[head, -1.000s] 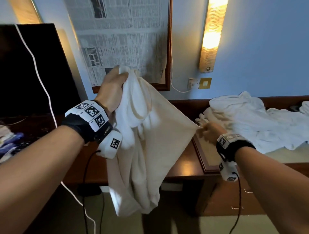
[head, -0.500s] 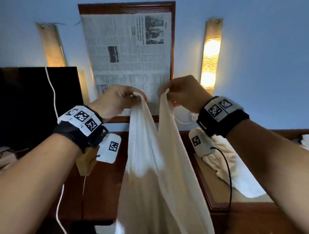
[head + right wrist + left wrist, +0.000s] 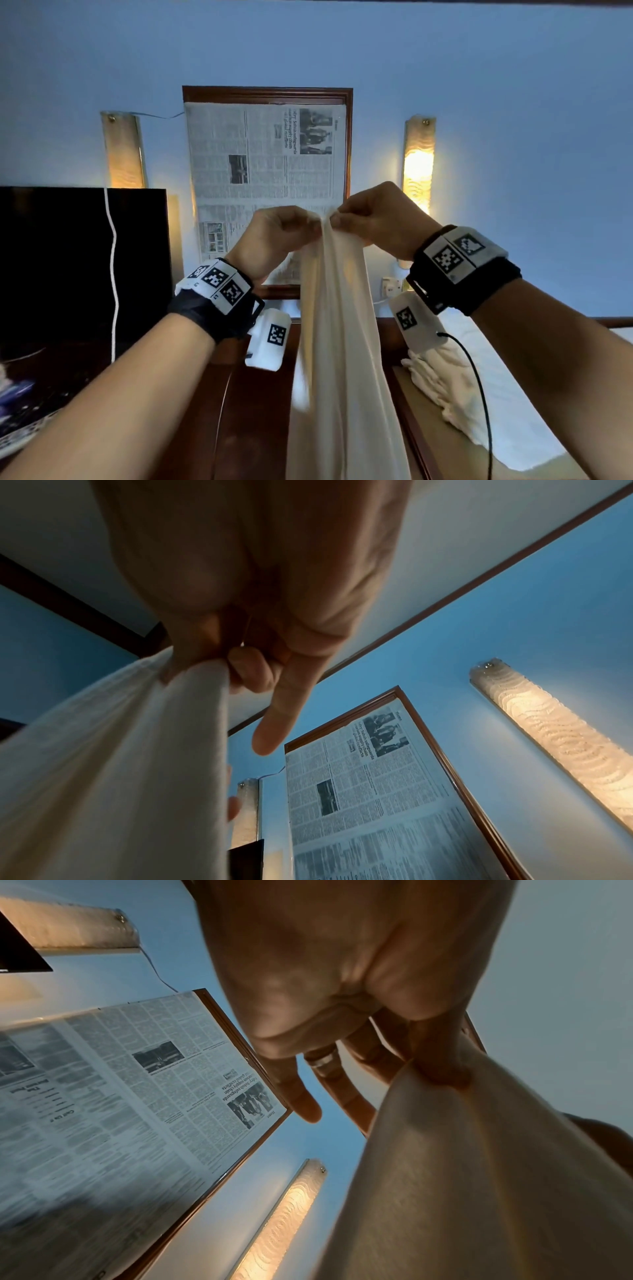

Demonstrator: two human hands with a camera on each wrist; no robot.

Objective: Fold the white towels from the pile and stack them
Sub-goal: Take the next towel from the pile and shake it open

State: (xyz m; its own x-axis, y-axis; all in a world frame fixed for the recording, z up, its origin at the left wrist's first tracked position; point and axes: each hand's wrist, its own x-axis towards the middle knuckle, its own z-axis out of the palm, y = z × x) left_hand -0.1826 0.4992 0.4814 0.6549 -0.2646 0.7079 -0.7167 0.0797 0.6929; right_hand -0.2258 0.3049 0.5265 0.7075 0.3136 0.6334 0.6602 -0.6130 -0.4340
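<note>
A person holds a white towel [image 3: 337, 342] up at chest height in front of a blue wall, both hands meeting at its top edge. The left hand [image 3: 274, 240] pinches one upper corner between thumb and forefinger, its other fingers [image 3: 298, 1093] spread loose behind the cloth; a ring [image 3: 322, 1062] shows on one of them. The right hand [image 3: 380, 219] grips the neighbouring corner, thumb pressed against curled fingers, with one finger [image 3: 281, 723] pointing free. The two corners touch, and the towel hangs straight down from them in a long narrow drape, clear of the wooden desk [image 3: 253, 411] below.

The pile of white towels [image 3: 479, 394] lies crumpled on the surface to the person's right, well apart from the one held aloft. Behind the hands a framed newspaper page [image 3: 267, 171] hangs on the wall between two wall lamps [image 3: 418, 168], the right one glowing brighter. A dark screen [image 3: 68, 260] stands at the left, a white cable [image 3: 113, 274] trailing down across it. Both wrists carry black bands with printed marker tags [image 3: 219, 284].
</note>
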